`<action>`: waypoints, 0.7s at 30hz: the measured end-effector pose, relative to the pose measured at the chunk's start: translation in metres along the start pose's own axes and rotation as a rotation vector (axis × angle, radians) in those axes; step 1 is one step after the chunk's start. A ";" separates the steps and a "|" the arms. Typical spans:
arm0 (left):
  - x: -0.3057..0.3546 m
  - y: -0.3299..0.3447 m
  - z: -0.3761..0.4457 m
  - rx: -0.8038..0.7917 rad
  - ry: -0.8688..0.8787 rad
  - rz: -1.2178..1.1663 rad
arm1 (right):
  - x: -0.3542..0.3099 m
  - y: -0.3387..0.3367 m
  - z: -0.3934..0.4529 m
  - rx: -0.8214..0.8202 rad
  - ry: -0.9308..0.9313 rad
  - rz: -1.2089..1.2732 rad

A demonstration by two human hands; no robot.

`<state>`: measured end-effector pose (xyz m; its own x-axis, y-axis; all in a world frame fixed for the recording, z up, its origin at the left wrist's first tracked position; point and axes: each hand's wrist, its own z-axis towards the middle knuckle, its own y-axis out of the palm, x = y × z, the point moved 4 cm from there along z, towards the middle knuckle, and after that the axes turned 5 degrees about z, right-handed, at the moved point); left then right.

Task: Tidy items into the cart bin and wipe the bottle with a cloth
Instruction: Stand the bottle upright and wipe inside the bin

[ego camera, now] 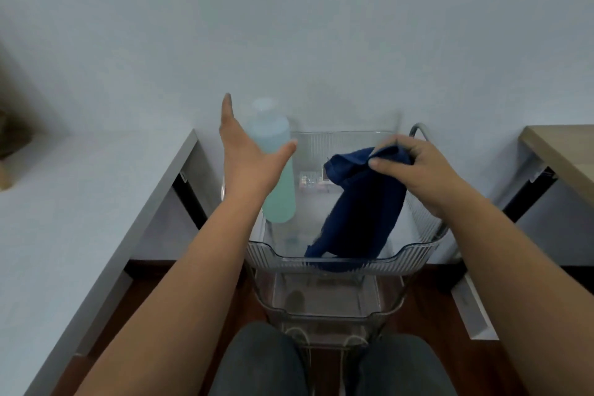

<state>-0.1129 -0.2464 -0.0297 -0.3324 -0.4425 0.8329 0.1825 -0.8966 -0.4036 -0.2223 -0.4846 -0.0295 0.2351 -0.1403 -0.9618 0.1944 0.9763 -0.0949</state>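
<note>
A translucent bottle [277, 167] with pale blue-green liquid stands tilted over the left side of the clear cart bin [340, 259]. My left hand [249, 164] rests against it, the bottle sitting in the fork between thumb and outstretched fingers; the fingers are not wrapped round it. The bottle's base hangs above the bin floor. My right hand [424, 170] pinches the top of a dark blue cloth [360, 206], which hangs down into the bin on the right, a little apart from the bottle.
The cart has lower clear tiers [328, 302] under the top bin and a grey handle [418, 129] at the back right. A white desk [80, 203] lies left, a wooden table [562, 151] right. My knees [266, 360] are just below the cart.
</note>
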 end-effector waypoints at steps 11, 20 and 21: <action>0.090 0.007 -0.027 -0.506 0.359 0.201 | -0.054 0.012 0.003 0.005 -0.039 -0.017; 0.120 -0.011 -0.025 -0.436 0.410 0.097 | -0.031 0.000 -0.020 0.100 -0.035 -0.631; 0.123 -0.013 -0.024 -0.430 0.403 0.084 | -0.027 0.000 -0.022 0.099 -0.030 -0.625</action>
<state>-0.1787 -0.2900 0.0685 -0.6735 -0.4086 0.6160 -0.1402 -0.7476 -0.6492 -0.2500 -0.4774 -0.0092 0.0753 -0.6853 -0.7244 0.3905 0.6886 -0.6109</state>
